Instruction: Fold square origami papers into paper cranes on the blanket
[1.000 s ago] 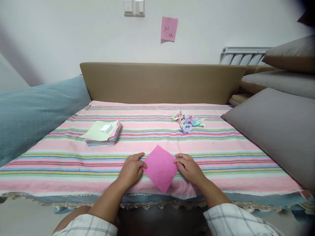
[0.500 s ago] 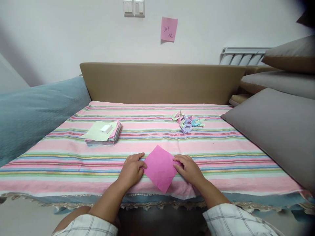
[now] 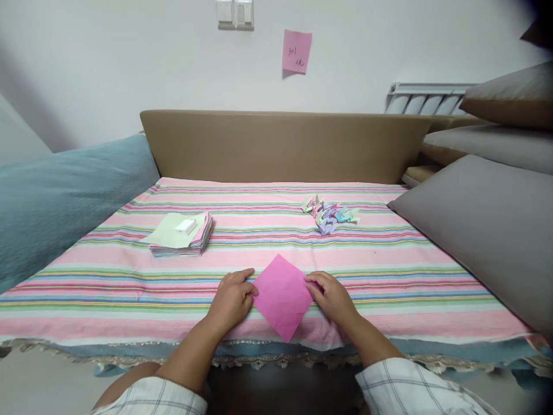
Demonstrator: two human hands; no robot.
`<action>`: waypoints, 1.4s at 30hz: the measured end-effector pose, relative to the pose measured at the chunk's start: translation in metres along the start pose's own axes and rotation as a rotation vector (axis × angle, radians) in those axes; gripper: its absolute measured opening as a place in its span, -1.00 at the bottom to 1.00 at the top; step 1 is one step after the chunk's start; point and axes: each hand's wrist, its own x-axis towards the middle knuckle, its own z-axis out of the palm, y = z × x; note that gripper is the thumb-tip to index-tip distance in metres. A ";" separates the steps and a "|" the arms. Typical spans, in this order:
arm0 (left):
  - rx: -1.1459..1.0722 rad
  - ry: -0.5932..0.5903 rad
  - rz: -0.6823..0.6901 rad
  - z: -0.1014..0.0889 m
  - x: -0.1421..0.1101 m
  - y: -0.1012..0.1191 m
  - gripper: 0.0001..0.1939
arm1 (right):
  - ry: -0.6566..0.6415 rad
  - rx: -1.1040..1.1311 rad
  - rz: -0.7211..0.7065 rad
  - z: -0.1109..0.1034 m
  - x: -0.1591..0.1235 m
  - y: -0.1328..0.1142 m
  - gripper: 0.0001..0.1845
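Observation:
A bright pink square sheet of paper [image 3: 283, 300] lies turned like a diamond near the front edge of the striped cloth. My left hand [image 3: 233, 297] pinches its left corner between thumb and fingers, the index finger stretched out above it. At the opposite corner, my right hand [image 3: 332, 295] grips the paper with the thumb below and fingertips on top. The sheet looks flat, with faint crease lines. Beyond it, to the right, sits a small heap of folded paper pieces [image 3: 330, 218] in pastel green, pink, purple and blue.
On the left stands a stack of coloured paper sheets [image 3: 177, 251] with a small white block [image 3: 186, 226] on top. Grey cushions [image 3: 484, 230] line the right side, and a blue-covered armrest [image 3: 78, 196] the left. A brown backrest [image 3: 280, 147] closes off the rear.
The pink paper has shifted very slightly, its near corner a touch lower. Both hands keep nearly the same place on its side corners.

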 end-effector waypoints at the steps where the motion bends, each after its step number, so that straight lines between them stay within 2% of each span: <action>1: -0.001 0.002 0.000 0.000 0.000 0.000 -0.72 | 0.001 0.007 0.003 0.000 0.000 0.000 -0.82; 12: -0.001 0.060 0.026 0.004 -0.001 -0.001 -0.64 | -0.030 0.063 0.041 -0.002 0.001 -0.002 -0.81; 20: 0.000 0.060 0.075 0.004 -0.001 0.001 -0.66 | -0.029 0.076 0.075 -0.003 0.002 -0.004 -0.82; 42: -0.003 0.105 0.091 0.012 -0.001 0.004 -0.62 | 0.077 0.152 0.272 -0.003 0.005 0.004 -0.78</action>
